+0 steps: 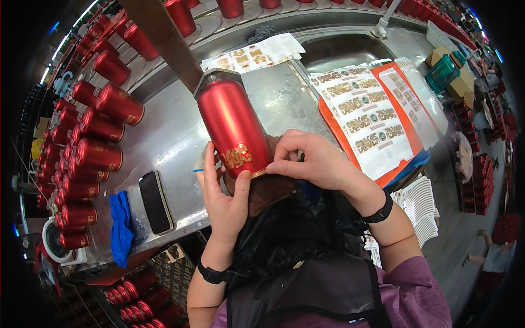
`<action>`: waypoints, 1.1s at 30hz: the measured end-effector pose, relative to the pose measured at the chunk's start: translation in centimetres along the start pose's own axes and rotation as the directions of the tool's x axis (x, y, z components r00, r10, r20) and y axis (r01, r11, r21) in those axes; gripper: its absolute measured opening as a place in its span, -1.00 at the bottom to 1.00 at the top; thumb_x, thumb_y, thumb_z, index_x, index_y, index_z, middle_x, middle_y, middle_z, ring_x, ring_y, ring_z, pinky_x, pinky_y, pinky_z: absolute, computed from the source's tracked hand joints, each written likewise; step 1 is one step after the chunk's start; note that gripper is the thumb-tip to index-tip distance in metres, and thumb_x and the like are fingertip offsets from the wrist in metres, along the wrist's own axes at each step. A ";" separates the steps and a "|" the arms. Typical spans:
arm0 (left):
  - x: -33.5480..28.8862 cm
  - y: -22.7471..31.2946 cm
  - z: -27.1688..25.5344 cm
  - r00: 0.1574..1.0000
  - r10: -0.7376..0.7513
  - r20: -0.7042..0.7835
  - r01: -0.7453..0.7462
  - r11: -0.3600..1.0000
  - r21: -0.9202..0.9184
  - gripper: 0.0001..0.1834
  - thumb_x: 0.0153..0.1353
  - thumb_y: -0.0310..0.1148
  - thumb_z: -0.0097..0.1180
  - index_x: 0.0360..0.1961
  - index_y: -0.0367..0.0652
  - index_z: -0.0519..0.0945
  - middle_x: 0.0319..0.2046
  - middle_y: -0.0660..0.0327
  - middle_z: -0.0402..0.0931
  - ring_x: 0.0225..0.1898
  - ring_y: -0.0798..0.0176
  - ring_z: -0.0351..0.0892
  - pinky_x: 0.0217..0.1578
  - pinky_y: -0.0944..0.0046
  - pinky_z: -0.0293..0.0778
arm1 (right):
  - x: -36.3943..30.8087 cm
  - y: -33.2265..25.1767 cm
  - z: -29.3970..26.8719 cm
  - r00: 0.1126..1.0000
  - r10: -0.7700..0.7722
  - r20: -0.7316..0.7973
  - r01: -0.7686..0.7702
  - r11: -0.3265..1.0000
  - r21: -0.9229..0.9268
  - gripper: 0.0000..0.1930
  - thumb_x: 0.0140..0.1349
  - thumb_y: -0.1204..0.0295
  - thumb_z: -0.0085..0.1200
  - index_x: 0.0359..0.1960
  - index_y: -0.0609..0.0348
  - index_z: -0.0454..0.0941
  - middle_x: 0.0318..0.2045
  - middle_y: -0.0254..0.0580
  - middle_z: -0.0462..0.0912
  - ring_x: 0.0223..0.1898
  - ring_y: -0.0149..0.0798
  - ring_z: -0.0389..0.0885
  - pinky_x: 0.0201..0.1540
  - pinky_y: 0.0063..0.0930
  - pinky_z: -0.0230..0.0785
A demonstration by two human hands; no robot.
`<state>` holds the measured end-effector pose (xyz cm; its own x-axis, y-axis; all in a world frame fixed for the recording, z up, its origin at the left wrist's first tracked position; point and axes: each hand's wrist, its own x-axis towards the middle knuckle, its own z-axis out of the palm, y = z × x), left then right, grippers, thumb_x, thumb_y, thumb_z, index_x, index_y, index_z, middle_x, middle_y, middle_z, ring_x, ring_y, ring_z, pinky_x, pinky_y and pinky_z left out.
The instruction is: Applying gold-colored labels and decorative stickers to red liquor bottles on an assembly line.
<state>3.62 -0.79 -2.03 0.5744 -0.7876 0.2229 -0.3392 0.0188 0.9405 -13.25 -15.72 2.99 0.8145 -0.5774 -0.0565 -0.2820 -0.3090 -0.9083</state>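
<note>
A shiny red bottle [232, 117] lies tilted in front of me, its grey neck pointing away and its base toward me. Near the base it bears a gold decal [237, 158] and a thin gold band. My left hand [227, 210] grips the bottle's lower left side, thumb on the base edge and fingers along the flank. At the right end of that edge, my right hand [311, 161] is closed in a pinch against the gold band. Whatever lies between its fingertips is too small to make out. A brown post [164, 41] rises behind the bottle's neck.
On the metal table, a phone [157, 202] and a blue cloth [120, 227] lie to the left. Decal sheets [366, 112] rest on an orange folder [402, 123] at right, below a sink [342, 52]. Many red bottles [109, 128] crowd the left; more line the far conveyor.
</note>
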 end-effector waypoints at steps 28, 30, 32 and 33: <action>-0.7 0.0 -0.9 0.969 0.245 0.037 -0.246 0.938 0.243 -0.20 0.19 -0.51 0.41 0.45 -0.30 0.36 0.23 -0.11 0.46 0.16 -0.03 0.59 0.15 0.13 0.56 | -0.8 -1.3 -0.7 0.997 0.078 -0.024 -0.076 0.995 0.059 -0.75 0.29 0.26 0.35 -0.34 0.23 0.69 -0.54 -0.33 0.61 -0.49 -0.50 0.50 -0.38 -0.51 0.37; -0.7 -0.1 -0.9 0.969 0.245 0.036 -0.247 0.941 0.232 -0.20 0.19 -0.51 0.41 0.45 -0.29 0.36 0.22 -0.10 0.46 0.16 -0.02 0.59 0.14 0.13 0.57 | -0.6 -0.7 -0.5 0.998 0.061 -0.032 -0.059 0.997 0.052 -0.75 0.29 0.26 0.35 -0.34 0.22 0.69 -0.57 -0.34 0.59 -0.51 -0.50 0.50 -0.40 -0.50 0.36; -0.7 -0.1 -0.9 0.971 0.235 0.037 -0.237 0.945 0.224 -0.20 0.19 -0.51 0.41 0.45 -0.29 0.36 0.22 -0.10 0.46 0.16 -0.01 0.59 0.14 0.13 0.57 | -0.5 -0.3 -0.3 0.998 0.058 -0.036 -0.056 0.997 0.055 -0.75 0.29 0.26 0.35 -0.35 0.22 0.69 -0.59 -0.35 0.59 -0.53 -0.50 0.50 -0.41 -0.51 0.36; -0.8 -0.1 -0.9 0.974 0.226 0.035 -0.228 0.951 0.207 -0.20 0.20 -0.51 0.41 0.45 -0.29 0.35 0.22 -0.10 0.46 0.17 -0.01 0.59 0.14 0.14 0.57 | -0.4 -0.2 -0.3 0.997 0.064 -0.035 -0.061 0.996 0.062 -0.75 0.29 0.26 0.35 -0.35 0.22 0.69 -0.59 -0.35 0.59 -0.53 -0.50 0.49 -0.42 -0.51 0.35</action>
<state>3.87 0.35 -2.09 0.4564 -0.7843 0.4201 -0.6081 0.0697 0.7908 -13.68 -15.61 3.32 0.7768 -0.6218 -0.0996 -0.2995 -0.2256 -0.9271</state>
